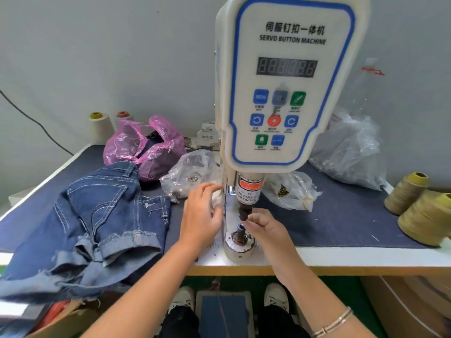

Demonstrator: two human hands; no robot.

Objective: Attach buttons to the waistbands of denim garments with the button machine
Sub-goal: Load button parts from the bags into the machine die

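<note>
The white servo button machine [285, 81] stands at the table's front edge, its dark punch above the round lower die [239, 240]. My right hand [264, 226] is at the die, fingertips pinching a small part right by the die post, under the punch. My left hand [202, 213] hovers left of the machine column with loosely spread fingers, holding nothing that I can see. A pile of denim shorts [102, 215] lies on the table's left and hangs over the front edge. A clear bag of metal buttons [190, 174] lies behind my left hand.
A pink plastic bag [144, 145] sits behind the denim. More clear bags lie right of the machine [292, 191] and at the back right [351, 152]. Olive thread cones [424, 215] lie at the right edge. A foot pedal [223, 313] sits between my shoes below the table.
</note>
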